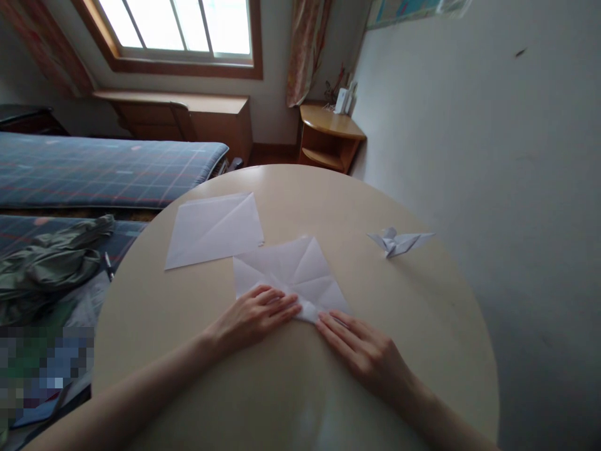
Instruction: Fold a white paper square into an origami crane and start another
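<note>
A creased sheet of white paper (300, 266) lies on the round table, its near edge folded up. My left hand (263, 312) rests flat on the left part of that fold, fingers stretched to the right. On the right part of the fold lie the fingers of my right hand (359, 344), outstretched and pointing away to the left. Between the fingertips a short stretch of the folded edge shows; the rest of the fold is hidden under the hands. Neither hand grips the paper; both press on it from above.
A stack of white paper (218, 228) with a diagonal crease lies beyond my left hand. A folded paper crane (399, 242) stands at the right on the round table (310, 401). A wall (530, 207) borders the right side; a plaid mattress (103, 169) and clothing (51, 266) are at the left.
</note>
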Tool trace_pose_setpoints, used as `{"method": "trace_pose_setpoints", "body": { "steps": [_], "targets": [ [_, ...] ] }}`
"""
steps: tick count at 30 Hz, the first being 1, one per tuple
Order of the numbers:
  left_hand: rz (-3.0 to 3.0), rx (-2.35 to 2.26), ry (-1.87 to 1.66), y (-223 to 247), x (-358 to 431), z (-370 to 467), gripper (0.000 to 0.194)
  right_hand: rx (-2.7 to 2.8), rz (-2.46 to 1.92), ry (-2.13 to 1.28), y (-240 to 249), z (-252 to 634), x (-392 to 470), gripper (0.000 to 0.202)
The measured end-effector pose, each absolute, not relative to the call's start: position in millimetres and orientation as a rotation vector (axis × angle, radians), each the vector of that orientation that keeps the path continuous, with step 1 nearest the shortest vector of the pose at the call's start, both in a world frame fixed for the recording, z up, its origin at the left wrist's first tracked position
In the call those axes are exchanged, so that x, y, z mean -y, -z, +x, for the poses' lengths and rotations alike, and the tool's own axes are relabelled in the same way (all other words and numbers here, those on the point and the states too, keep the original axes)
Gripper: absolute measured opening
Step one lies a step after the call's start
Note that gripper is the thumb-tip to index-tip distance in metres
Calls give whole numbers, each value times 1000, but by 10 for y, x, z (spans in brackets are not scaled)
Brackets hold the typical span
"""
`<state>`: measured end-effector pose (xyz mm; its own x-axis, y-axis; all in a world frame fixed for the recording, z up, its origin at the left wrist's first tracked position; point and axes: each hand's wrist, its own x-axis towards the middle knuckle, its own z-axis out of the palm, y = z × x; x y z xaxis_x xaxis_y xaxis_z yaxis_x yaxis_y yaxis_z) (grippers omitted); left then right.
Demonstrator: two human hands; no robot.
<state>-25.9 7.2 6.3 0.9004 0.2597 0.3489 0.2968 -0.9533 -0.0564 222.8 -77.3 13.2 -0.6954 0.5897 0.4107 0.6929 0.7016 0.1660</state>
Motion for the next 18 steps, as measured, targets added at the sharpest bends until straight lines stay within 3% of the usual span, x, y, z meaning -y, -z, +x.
{"method": "trace_pose_setpoints", "body": {
  "steps": [8, 18],
  "targets": [
    [-2972, 539, 579, -54, -87, -212, 31, 2527, -1229, 266, -27, 2306, 770, 46],
    [-3035, 729, 427, -42, -68, -265, 38, 2587, -1290, 160, -42, 2338, 735, 47]
  ]
}}
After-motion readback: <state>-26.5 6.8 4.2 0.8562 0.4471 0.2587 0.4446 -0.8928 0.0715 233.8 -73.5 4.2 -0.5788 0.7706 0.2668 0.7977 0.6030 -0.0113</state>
